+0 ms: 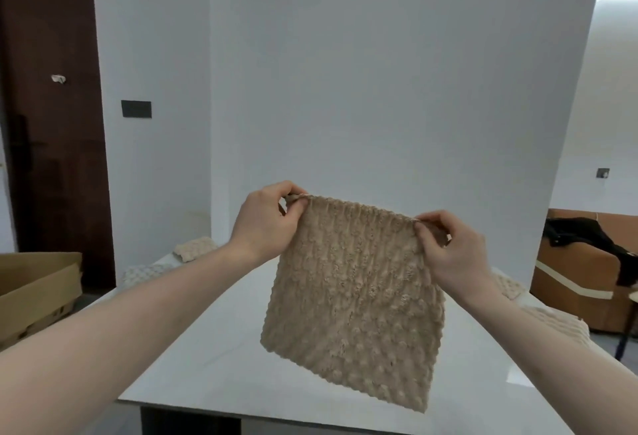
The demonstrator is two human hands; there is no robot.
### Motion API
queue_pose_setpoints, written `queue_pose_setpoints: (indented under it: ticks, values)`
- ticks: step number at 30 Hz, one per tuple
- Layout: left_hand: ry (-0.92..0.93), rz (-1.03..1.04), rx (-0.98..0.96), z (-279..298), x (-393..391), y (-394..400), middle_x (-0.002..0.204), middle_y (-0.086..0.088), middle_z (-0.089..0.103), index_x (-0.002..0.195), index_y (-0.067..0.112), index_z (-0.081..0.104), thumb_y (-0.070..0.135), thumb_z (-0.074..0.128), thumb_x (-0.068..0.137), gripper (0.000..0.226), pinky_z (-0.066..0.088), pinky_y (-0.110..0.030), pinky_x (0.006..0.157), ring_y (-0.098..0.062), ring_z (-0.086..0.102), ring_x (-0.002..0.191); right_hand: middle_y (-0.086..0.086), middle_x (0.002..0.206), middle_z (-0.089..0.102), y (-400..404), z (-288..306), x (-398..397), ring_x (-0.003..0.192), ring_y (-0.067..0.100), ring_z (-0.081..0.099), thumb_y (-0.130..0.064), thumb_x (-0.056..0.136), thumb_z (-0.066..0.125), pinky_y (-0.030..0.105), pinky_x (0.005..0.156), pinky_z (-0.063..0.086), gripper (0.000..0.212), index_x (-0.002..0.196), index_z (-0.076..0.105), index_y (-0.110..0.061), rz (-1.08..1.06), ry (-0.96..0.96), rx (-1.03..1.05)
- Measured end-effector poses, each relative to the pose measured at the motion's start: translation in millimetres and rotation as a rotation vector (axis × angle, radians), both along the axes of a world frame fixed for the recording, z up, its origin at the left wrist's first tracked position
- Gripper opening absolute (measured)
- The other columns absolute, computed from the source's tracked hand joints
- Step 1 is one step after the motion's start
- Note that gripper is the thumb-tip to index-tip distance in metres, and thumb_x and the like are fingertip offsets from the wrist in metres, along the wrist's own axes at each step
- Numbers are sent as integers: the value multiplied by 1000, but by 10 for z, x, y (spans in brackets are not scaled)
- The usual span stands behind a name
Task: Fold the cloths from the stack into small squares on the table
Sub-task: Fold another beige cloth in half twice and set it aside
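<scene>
Both hands, left (266,218) and right (452,248), pinch the cloth's (355,300) top corners (hanging above table (214,348)).

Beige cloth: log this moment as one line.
beige cloth held up above white table | left hand pinches top left corner | right hand pinches top right corner | unfolded, hanging

Bare table (214,341) between side cloth piles (195,249).
</scene>
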State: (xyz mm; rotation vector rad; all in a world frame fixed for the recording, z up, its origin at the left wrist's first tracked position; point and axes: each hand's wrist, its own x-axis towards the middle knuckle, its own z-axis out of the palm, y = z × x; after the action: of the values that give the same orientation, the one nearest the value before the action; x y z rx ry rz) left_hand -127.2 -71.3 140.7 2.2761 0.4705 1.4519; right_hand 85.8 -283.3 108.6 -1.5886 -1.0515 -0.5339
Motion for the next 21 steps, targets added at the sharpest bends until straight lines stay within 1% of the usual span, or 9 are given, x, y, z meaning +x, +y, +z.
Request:
queue_pose_setpoints:
  ticks: [4,6,9,11,13,15,16,19,21]
  values:
    - [162,31,-81,-192,24,104,87,17,68,93,31,73,35,62,97,12,45,-26,67,-2,58,66,-18,85,73,11,-161,74,87,-1,69,-28,95,68,25,78,55,5,94,73,-29,-39,-2,-118]
    - [261,48,-133,-313,92,162,93,13,70,94,29,73,34,61,97,13,45,-27,71,-7,61,78,-19,82,73,57,-256,150,86,1,69,-30,94,69,29,78,57,5,92,73,-31,-76,-7,-209]
    - [367,76,-217,-524,246,240,95,10,70,95,27,73,32,62,97,13,44,-26,76,-13,62,91,-21,81,71,146,-420,264,86,3,68,-32,93,69,29,76,54,5,89,72,-33,-136,5,-355]
    - [400,93,-278,-666,373,280,91,10,71,92,27,73,30,61,96,13,47,-26,75,-15,65,88,-21,80,70,211,-532,339,85,4,67,-32,93,70,26,74,51,6,87,71,-35,-148,19,-418]
    - [406,79,-365,-796,515,312,85,7,73,92,25,73,26,58,97,16,51,-25,67,-14,71,76,-21,80,69,282,-651,419,86,5,67,-29,93,70,24,75,49,8,88,73,-34,-147,45,-454]
    - [399,51,-469,-918,651,337,81,4,75,91,23,72,21,54,98,19,51,-23,57,-9,74,66,-20,82,69,352,-762,500,86,6,66,-26,93,69,25,80,51,8,91,75,-31,-146,64,-478]
    - [397,49,-510,-977,710,355,80,3,76,90,22,71,19,53,98,20,52,-24,58,-9,74,68,-20,82,69,384,-815,537,86,6,66,-25,94,69,26,81,53,8,91,75,-30,-147,67,-489]
    - [399,68,-555,-1132,859,425,86,1,76,90,23,72,17,56,95,18,60,-32,78,-16,72,87,-17,84,69,459,-943,631,87,8,66,-24,94,68,26,82,53,8,92,75,-28,-154,86,-527]
    - [394,70,-565,-1211,931,463,94,2,74,90,24,73,16,58,94,17,58,-32,83,-18,69,93,-15,86,71,498,-1002,689,88,9,67,-23,94,67,28,83,54,9,94,75,-27,-157,95,-545]
